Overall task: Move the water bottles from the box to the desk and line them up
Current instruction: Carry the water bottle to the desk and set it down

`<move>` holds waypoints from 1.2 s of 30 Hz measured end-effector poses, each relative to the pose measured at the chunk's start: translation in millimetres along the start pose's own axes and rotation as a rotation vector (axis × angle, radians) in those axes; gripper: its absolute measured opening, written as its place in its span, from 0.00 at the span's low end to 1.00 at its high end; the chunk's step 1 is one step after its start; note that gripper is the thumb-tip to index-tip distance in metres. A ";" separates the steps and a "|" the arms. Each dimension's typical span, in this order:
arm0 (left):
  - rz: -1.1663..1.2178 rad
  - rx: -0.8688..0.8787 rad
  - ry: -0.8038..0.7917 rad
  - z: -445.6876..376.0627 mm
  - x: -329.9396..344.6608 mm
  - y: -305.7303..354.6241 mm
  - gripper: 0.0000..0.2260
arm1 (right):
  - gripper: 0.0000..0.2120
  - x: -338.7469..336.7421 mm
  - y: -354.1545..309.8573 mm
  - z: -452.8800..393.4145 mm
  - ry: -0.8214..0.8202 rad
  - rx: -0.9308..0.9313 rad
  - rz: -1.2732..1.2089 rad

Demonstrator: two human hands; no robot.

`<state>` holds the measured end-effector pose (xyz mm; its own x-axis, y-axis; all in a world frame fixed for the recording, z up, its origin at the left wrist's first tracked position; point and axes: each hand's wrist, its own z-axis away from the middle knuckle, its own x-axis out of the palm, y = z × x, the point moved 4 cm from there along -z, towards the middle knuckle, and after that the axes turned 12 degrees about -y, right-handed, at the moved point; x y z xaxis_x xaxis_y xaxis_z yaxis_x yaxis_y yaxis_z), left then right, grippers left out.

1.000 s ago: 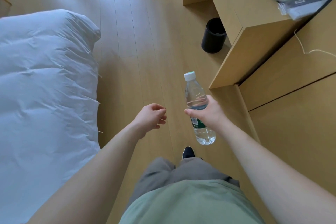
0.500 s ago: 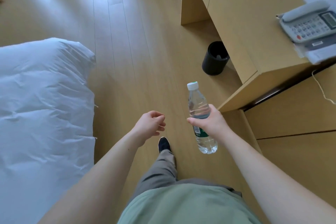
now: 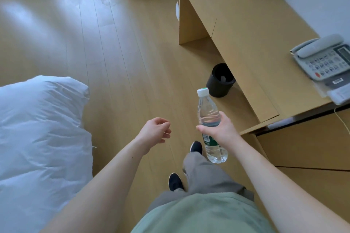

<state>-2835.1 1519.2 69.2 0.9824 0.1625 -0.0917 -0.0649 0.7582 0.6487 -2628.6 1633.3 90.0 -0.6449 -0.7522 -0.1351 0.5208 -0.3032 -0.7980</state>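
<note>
While the left hand [image 3: 154, 132] hangs loosely curled and empty, the outstretched right hand [image 3: 220, 130] grips an upright water bottle [image 3: 209, 117].

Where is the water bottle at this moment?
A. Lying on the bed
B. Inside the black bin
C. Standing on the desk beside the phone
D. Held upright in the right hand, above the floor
D: the right hand grips the water bottle around its middle, cap up, over the wooden floor.
</note>
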 end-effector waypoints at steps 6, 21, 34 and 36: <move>-0.033 -0.004 -0.016 -60.7 -17.5 58.6 0.08 | 0.25 -27.3 -28.3 -68.3 0.009 0.005 -0.039; -0.088 -0.019 -0.007 -191.5 -38.4 234.9 0.09 | 0.25 -149.3 -136.5 -218.1 0.004 -0.036 -0.063; -0.207 0.035 -0.119 -305.8 -60.7 371.4 0.09 | 0.23 -216.6 -189.2 -315.9 0.154 -0.007 -0.178; -0.232 0.059 -0.140 -325.7 -69.2 401.2 0.09 | 0.24 -224.6 -203.2 -333.8 0.186 -0.003 -0.187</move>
<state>-2986.1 2017.8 89.8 0.9847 -0.1034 -0.1403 0.1712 0.7264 0.6656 -2776.2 2059.1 86.4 -0.8216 -0.5629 -0.0902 0.3812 -0.4248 -0.8211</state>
